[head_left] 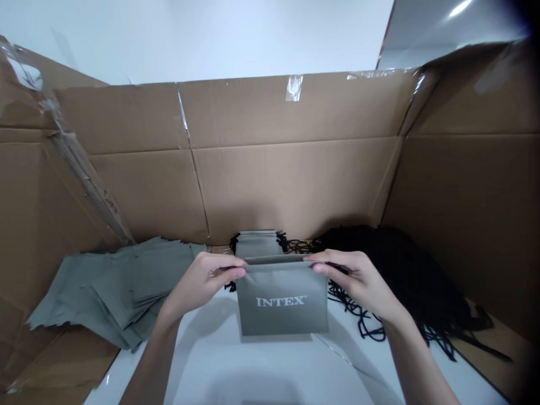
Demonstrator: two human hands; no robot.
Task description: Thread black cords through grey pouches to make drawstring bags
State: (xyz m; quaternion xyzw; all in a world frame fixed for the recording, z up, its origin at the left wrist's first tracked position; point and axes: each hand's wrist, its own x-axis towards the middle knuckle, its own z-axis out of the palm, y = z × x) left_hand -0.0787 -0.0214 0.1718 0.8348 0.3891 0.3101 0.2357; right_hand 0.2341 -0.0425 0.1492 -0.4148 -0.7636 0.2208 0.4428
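A grey pouch (284, 315) with white INTEX lettering hangs upright over the white table, its top edge slightly parted. My left hand (206, 281) pinches the pouch's top left corner between thumb and fingers. At the top right corner, my right hand (353, 277) grips the rim the same way. Just behind the pouch lies a stack of grey pouches (258, 245) with black cords at its sides.
Loose grey pouches (113, 281) are piled at the left. A heap of black cords (392, 275) lies at the right, some strands reaching onto the white table (270, 371). Cardboard walls (287, 185) enclose the back and both sides.
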